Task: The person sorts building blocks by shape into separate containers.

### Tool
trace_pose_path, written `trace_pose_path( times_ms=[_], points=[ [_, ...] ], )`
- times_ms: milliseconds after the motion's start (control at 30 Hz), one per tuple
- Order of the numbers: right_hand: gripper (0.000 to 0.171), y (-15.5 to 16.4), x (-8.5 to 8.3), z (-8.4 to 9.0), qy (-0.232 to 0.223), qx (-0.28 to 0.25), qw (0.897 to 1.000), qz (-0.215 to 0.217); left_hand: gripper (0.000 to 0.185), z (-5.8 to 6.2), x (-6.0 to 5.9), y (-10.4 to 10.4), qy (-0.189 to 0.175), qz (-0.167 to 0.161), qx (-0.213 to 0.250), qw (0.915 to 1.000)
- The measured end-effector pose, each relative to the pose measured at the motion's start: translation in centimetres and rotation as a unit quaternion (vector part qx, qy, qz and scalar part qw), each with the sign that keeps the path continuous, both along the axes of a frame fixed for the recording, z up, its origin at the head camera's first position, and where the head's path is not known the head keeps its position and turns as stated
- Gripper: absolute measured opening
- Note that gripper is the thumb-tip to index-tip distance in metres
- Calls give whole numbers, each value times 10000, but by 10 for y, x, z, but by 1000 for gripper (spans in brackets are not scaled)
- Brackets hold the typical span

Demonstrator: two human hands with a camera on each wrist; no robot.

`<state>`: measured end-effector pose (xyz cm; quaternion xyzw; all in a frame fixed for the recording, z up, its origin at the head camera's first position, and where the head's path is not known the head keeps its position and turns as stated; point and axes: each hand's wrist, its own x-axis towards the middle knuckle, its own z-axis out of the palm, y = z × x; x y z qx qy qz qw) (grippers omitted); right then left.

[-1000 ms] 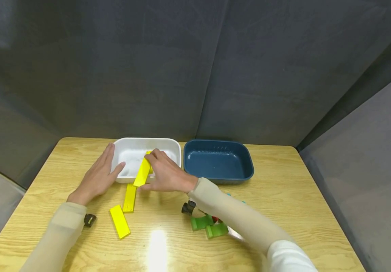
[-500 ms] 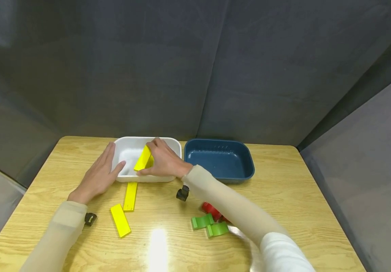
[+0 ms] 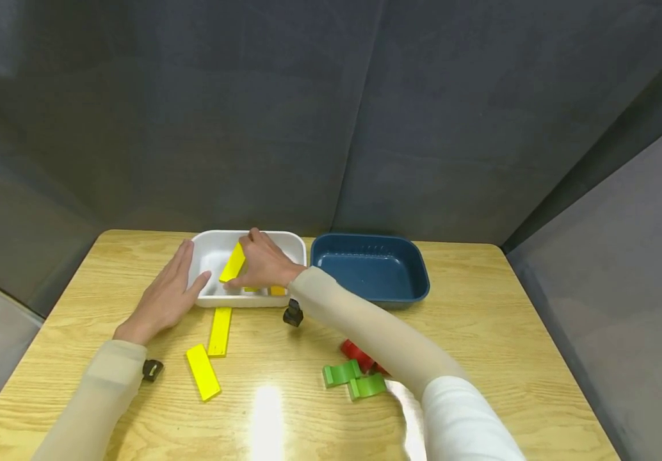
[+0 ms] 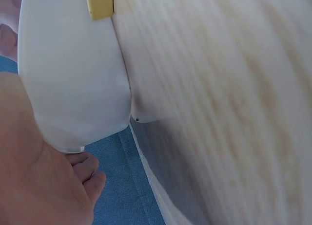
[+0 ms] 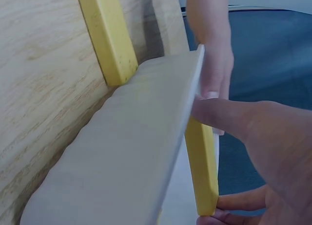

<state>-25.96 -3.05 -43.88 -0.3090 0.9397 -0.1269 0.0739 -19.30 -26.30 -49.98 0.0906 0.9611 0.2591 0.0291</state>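
Observation:
In the head view my right hand (image 3: 263,261) pinches a yellow block (image 3: 233,263) by its ends, inside the white bin (image 3: 209,301). The right wrist view shows the thumb at one end of that block (image 5: 202,166) and fingertips at the other. My left hand (image 3: 164,291) rests against the bin's left side with straight fingers, the thumb over the rim. Beneath the right hand, parts of a yellow piece and an orange piece (image 3: 277,291) show in the bin. Two more yellow blocks lie on the table, one (image 3: 219,332) against the bin's front and another (image 3: 203,372) nearer.
A dark blue bin (image 3: 370,272) stands just right of the white one. Two green curved blocks (image 3: 342,374) and red pieces (image 3: 356,354) lie near the right forearm, which partly covers the red ones. Grey partitions (image 3: 250,128) rise behind and beside the wooden table (image 3: 481,333).
My right hand has carried the yellow block from the white bin's front rim farther back, inside the bin. The left hand stays at the bin's side. Red pieces have come into view by the forearm.

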Motion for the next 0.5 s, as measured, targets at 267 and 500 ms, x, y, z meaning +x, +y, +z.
trace_pose_path(
  times_ms=[267, 500],
  points=[
    [92, -12, -8, -9, -95, 271, 9996, -6, 86, 1, 4, -3, -20, -51, -44, 10000],
    [93, -17, -11, -11, -83, 462, 9989, -22, 87, 1, 3, -3, 26, -37, -52, 10000]
  ],
)
